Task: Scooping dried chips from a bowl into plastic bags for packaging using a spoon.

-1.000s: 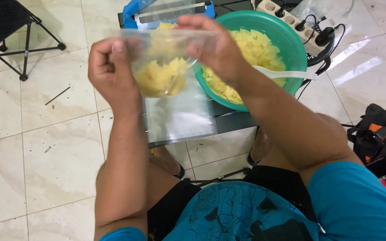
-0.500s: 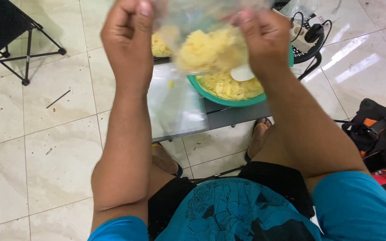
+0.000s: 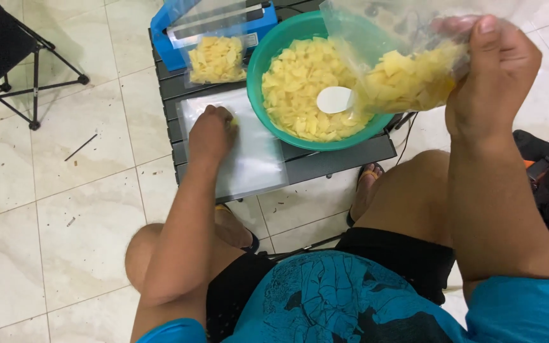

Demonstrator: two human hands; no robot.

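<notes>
Left hand [image 3: 211, 132] is down on the stack of empty clear bags [image 3: 249, 155] on the dark worktop [image 3: 344, 155], fingers curled and pinching a small yellow chip. Right hand [image 3: 494, 76] is raised beside the green bowl [image 3: 268, 60], fingers clamped on a clear bag of yellow chips [image 3: 408, 79], which is tilted and held from one side only. Risk: whether its mouth is shut cannot be read, so chips may spill past the bowl onto the floor. Beyond, a filled bag [image 3: 216, 59] lies against the blue sealer [image 3: 173, 32]; it could slide off the worktop edge if nudged.
</notes>
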